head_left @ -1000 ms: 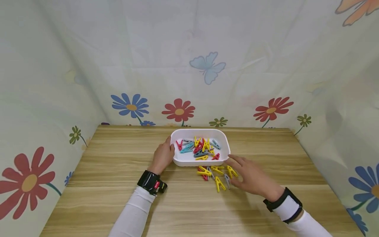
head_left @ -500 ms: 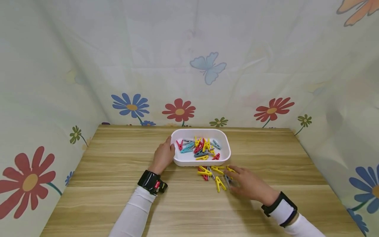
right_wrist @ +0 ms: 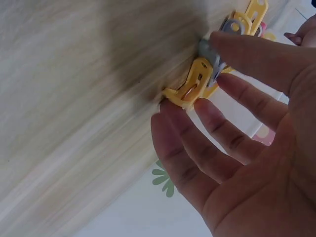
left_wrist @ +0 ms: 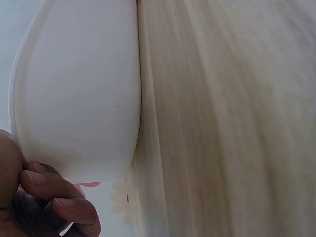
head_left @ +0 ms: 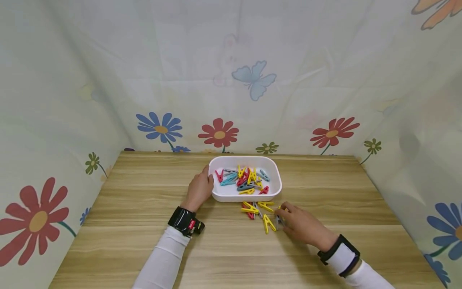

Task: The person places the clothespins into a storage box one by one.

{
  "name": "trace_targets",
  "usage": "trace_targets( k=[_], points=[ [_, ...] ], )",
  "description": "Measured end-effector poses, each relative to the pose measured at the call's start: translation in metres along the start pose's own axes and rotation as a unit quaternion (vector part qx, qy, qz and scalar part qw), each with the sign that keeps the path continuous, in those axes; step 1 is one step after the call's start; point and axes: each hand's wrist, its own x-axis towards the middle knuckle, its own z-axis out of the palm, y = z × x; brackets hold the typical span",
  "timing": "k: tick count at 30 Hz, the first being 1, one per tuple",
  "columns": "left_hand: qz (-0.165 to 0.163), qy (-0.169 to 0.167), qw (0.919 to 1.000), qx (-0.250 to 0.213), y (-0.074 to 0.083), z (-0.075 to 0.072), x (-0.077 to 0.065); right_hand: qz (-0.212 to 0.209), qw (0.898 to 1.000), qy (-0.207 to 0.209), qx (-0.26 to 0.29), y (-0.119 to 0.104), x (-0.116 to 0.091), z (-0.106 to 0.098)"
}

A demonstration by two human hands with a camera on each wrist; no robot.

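A white tray (head_left: 245, 198) stands on the wooden table, holding several red, yellow, blue and grey clothespins (head_left: 228, 180). My left hand (head_left: 197, 190) grips its left end; the left wrist view shows curled fingers (left_wrist: 47, 185) at the tray's edge. In front of the tray, my right hand (head_left: 303, 224) pinches a grey clothespin (right_wrist: 210, 55) between thumb and a fingertip. A yellow clothespin (right_wrist: 196, 81) lies against the grey one, near the other fingertips. To the left of that hand lie more yellow clothespins (head_left: 268, 223), with red and grey ones partly under them.
The wooden table (head_left: 162, 249) reaches back to a pale cloth wall (head_left: 288, 112) printed with flowers and a butterfly. Similar cloth closes off both sides. The tray sits near the table's back edge.
My right hand has come down from beside the tray's near right corner onto the loose clothespins, and its fingers have drawn in around the grey one. The left hand and tray stay put.
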Motion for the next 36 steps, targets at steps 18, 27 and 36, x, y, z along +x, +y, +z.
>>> trace_targets(
  k=[18,27,36],
  points=[
    [0.0,-0.001,1.0,-0.008,-0.002,0.001,0.002,0.009,1.0,0.027,0.003,0.001,0.0,0.006],
    [0.012,0.011,0.9998,-0.007,-0.003,0.002,0.001,0.035,0.998,0.051,-0.005,0.0,0.001,0.002],
    [0.005,0.006,0.9999,-0.007,-0.001,0.0,0.0,0.023,0.997,0.069,0.008,-0.005,0.006,-0.019]
  ],
)
